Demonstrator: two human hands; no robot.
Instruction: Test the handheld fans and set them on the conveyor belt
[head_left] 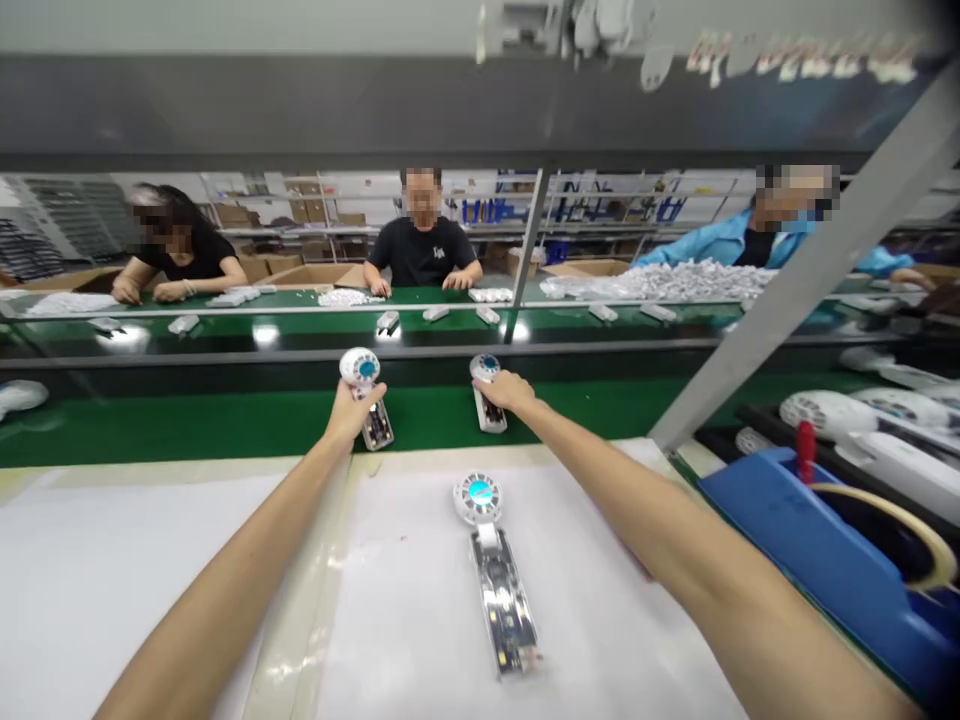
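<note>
1. Now both hands reach to the green belt (pixel 225 425) at mid-frame: left hand (pixel 351 408) gripping one fan unit (pixel 367 396), right hand (pixel 508 390) gripping another (pixel 487 393).
2. Three units count in all; the third (pixel 495 570) lies on the desk (pixel 135 560), lower centre, untouched.

I see one white handheld fan unit (pixel 495 570) on the near white mat (pixel 150 560); two more lie beyond on the green conveyor belt (pixel 187 425), left fan unit (pixel 366 398) and right fan unit (pixel 486 392).
</note>
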